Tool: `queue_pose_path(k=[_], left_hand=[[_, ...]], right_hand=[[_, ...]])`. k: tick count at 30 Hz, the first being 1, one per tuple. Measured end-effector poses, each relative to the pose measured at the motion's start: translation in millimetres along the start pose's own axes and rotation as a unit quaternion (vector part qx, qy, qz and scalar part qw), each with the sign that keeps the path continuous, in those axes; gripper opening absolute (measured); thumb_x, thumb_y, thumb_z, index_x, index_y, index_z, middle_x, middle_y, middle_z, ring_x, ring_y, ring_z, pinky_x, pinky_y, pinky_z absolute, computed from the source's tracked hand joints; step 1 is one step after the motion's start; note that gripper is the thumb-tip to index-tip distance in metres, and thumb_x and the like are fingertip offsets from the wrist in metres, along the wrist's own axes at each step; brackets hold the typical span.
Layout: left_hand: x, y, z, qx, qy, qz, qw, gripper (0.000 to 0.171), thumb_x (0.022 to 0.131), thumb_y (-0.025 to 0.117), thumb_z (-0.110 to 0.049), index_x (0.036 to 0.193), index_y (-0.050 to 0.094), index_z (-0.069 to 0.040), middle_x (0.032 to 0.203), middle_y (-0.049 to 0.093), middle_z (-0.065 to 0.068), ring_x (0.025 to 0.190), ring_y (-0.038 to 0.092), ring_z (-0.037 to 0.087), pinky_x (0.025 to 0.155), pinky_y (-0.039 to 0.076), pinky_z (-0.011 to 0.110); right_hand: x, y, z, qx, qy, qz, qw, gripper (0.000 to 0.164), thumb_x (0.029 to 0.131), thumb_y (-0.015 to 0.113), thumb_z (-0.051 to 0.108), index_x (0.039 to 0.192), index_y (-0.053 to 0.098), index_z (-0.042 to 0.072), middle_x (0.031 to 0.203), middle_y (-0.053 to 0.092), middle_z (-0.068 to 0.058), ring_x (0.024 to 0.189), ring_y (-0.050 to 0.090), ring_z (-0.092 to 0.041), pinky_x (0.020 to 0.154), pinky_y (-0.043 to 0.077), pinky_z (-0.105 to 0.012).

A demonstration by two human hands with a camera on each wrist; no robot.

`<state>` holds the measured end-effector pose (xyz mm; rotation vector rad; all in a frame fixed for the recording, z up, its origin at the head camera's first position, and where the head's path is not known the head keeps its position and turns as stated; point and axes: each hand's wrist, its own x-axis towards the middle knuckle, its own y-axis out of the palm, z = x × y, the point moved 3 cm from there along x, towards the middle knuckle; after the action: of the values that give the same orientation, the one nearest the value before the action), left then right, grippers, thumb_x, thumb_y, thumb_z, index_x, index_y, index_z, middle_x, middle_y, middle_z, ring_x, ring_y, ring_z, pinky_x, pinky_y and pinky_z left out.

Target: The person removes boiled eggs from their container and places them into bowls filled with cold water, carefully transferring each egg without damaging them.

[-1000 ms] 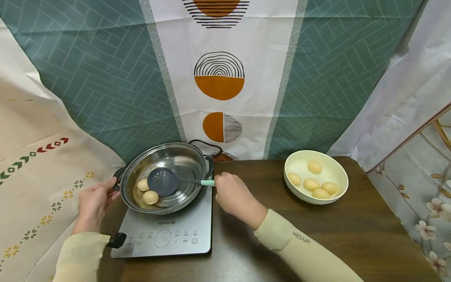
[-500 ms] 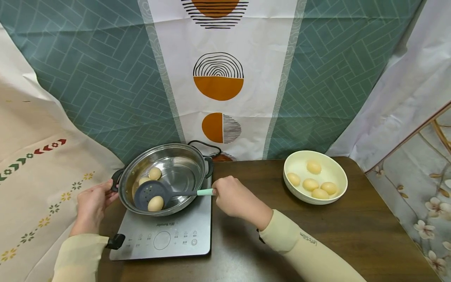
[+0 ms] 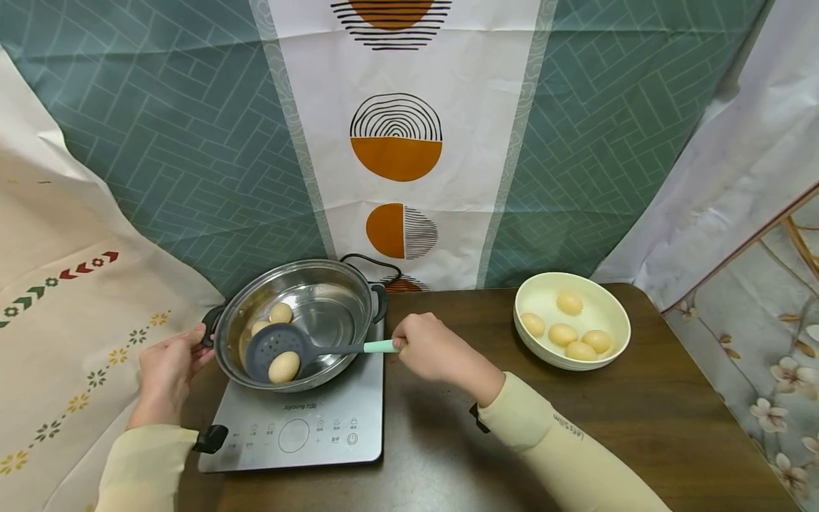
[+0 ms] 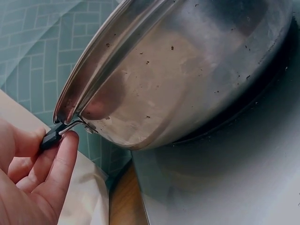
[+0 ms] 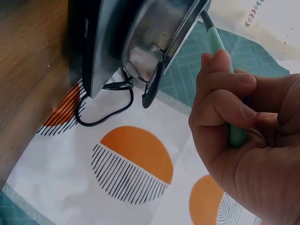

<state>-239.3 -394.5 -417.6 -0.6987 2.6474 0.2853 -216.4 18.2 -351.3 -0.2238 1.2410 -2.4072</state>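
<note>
Sleeves [image 3: 147, 466] of pale cream cover both forearms, and a small black device [image 3: 211, 438] shows at the left wrist. Beside that wrist, on a brown wooden table [image 3: 461, 441], lies a silver cooktop [image 3: 345, 427] with its control panel toward the person. The left hand [image 3: 169, 366] pinches the black side handle [image 3: 211, 325] of a steel pan [image 3: 335, 306], thumb above it and fingers bent underneath. The right hand [image 3: 435, 348] has its fingers wrapped firmly round the pale green grip [image 3: 380, 346] of a skimmer [image 3: 320, 350], just right of the pan. The grey shaft crosses over the pan's right rim; whether they touch cannot be told. Inside the pan, on its near left side, is the perforated head, with one egg [image 3: 284, 367] over its near part. Just beyond the head sit two more eggs [image 3: 281, 313], the left one partly hidden by it. Well apart to the right, toward the table's back edge, a cream bowl [image 3: 604, 306] contains five yellowish eggs. Behind the pan curls a black cord [image 3: 384, 264], and farthest off hangs a green and white cloth [image 3: 211, 142] printed with orange half-circles.
</note>
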Motion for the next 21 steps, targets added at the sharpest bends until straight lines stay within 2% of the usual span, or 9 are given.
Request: queue_pose_path(k=[4,8,13,21], left_hand=[[-0.1,-0.1,0.2,-0.005,-0.002,0.006,1.0,0.011,0.085,0.069,-0.014,0.076,0.074,-0.019,0.067,0.071,-0.004,0.058,0.069,0.014,0.061,0.061,0.028],[1.6,0.7,0.5,-0.003,-0.003,0.003,1.0,0.009,0.084,0.071,-0.016,0.077,0.074,-0.019,0.067,0.071,-0.003,0.058,0.069,0.014,0.061,0.061,0.028],[2.1,0.2,0.2,-0.001,0.003,-0.001,1.0,0.008,0.084,0.07,-0.015,0.078,0.074,-0.019,0.067,0.071,-0.003,0.058,0.069,0.014,0.062,0.061,0.029],[-1.6,-0.1,0.3,-0.006,0.011,0.006,0.9999,0.011,0.086,0.068,-0.013,0.08,0.075,-0.019,0.067,0.071,-0.004,0.058,0.069,0.013,0.062,0.061,0.028]], right_hand=[[-2,-10,-5,0.026,0.006,0.003,1.0,0.023,0.088,0.051,0.004,0.07,0.064,0.012,0.064,0.048,0.004,0.052,0.036,-0.009,0.048,0.032,-0.019],[-5,-25,-14,0.042,0.026,-0.019,0.999,0.027,0.092,0.052,0.008,0.07,0.065,0.016,0.067,0.059,0.003,0.051,0.039,-0.01,0.048,0.034,-0.02],[-7,-38,-26,0.029,0.038,-0.04,0.998,0.035,0.094,0.05,0.01,0.062,0.062,0.017,0.064,0.058,0.003,0.051,0.038,-0.01,0.048,0.033,-0.021],[-11,-43,-35,0.023,0.045,-0.037,0.998,0.033,0.094,0.051,0.011,0.063,0.062,0.018,0.064,0.058,0.004,0.051,0.038,-0.01,0.047,0.033,-0.021]])
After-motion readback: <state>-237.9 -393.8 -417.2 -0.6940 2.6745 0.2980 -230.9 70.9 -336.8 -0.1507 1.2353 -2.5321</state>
